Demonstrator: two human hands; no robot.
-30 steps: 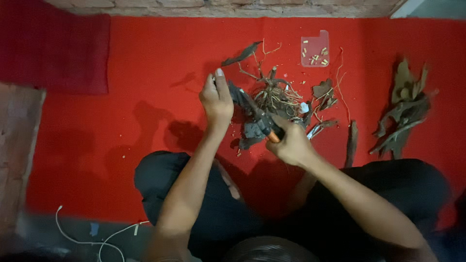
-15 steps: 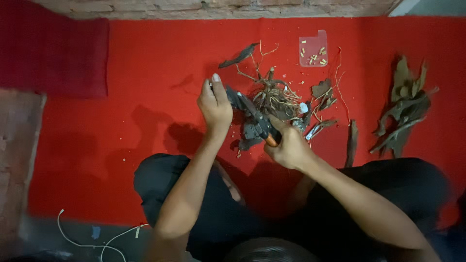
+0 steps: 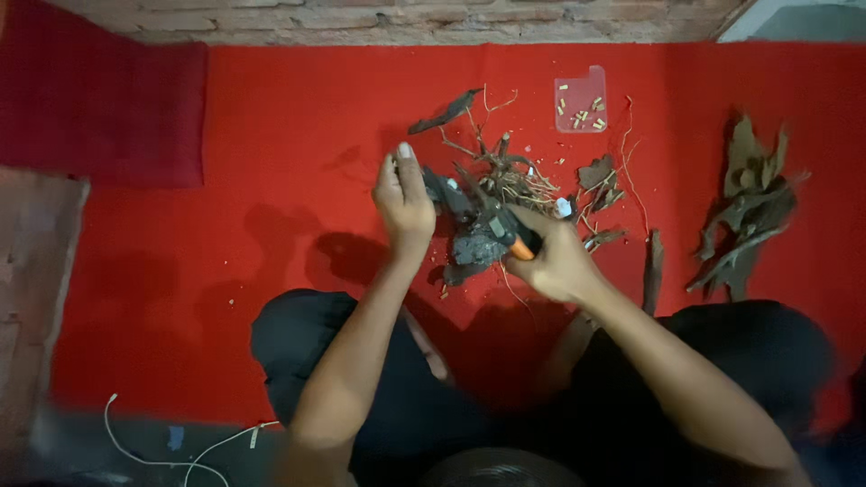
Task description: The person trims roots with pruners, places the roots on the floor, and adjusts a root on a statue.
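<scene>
I sit on a red mat with my legs folded. My left hand grips a dark, gnarled piece of driftwood held up in front of me. My right hand is shut on a tool with an orange and black handle, its tip against the wood. Just behind the wood lies a tangle of thin roots and twigs.
A small clear plastic tray with little pale pieces sits at the back. Larger brown bark pieces lie at the right, a single stick beside my right arm. A brick wall runs along the back; a white cable lies bottom left.
Both hands have stayed on the wood and the tool, shifting slightly; the tool's tip has moved a little along the wood.
</scene>
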